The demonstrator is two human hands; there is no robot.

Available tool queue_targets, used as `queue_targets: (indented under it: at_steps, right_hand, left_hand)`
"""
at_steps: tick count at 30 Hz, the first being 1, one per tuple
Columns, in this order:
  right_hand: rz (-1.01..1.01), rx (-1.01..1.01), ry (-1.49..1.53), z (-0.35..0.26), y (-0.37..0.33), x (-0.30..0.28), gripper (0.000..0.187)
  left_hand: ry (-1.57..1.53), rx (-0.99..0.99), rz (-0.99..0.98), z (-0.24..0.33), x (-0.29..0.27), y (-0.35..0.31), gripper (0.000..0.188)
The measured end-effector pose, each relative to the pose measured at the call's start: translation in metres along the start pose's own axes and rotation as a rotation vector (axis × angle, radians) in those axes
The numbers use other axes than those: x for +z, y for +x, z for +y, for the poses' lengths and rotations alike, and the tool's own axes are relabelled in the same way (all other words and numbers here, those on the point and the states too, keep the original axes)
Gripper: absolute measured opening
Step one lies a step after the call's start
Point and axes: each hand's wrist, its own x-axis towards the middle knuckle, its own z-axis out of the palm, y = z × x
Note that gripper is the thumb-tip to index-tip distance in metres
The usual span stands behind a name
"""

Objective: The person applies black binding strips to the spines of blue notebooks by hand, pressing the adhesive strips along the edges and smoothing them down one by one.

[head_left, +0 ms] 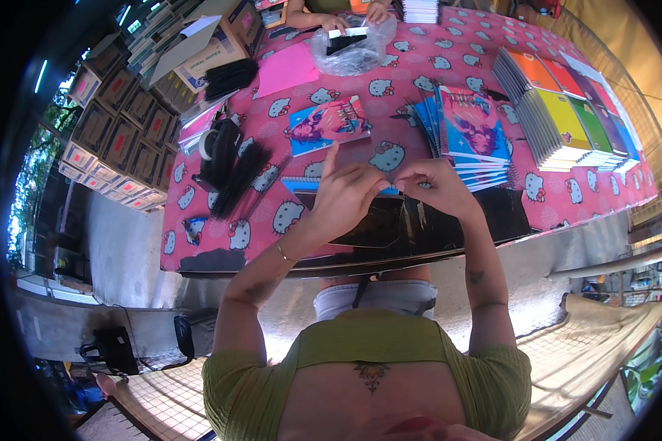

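Observation:
A blue spiral notebook (299,184) lies near the table's front edge, mostly covered by my left hand (346,195). That hand has its index finger raised, with thumb and other fingers pinched at the notebook's right end. My right hand (440,185) bends in from the right, its thumb and fingertips pinched beside the left fingertips. What the pinched fingers hold is too small to make out. Just beyond lies another notebook (329,125) with a pink and blue illustrated cover. A fanned stack of matching notebooks (472,125) sits beyond my right hand.
Black binding coils (246,180) and a black tape dispenser (219,151) lie at left. Stacked colored notebooks (563,121) stand at right. Across the patterned table (381,88), a co-worker's hands (336,22) handle a clear plastic bag (351,55). Cardboard boxes (125,110) are piled at left.

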Motion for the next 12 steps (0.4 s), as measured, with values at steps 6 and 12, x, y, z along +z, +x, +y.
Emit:
queue_targets:
  at_steps: [6, 12]
  right_hand:
    - [0.179, -0.089, -0.335, -0.013, 0.002, 0.023, 0.010]
    - [0.038, -0.093, -0.061, -0.017, -0.008, 0.027, 0.032]
  left_hand:
    - [0.036, -0.069, -0.024, 0.023, -0.007, -0.007, 0.011]
    - [-0.423, 0.074, -0.082, 0.006, -0.064, 0.028, 0.045]
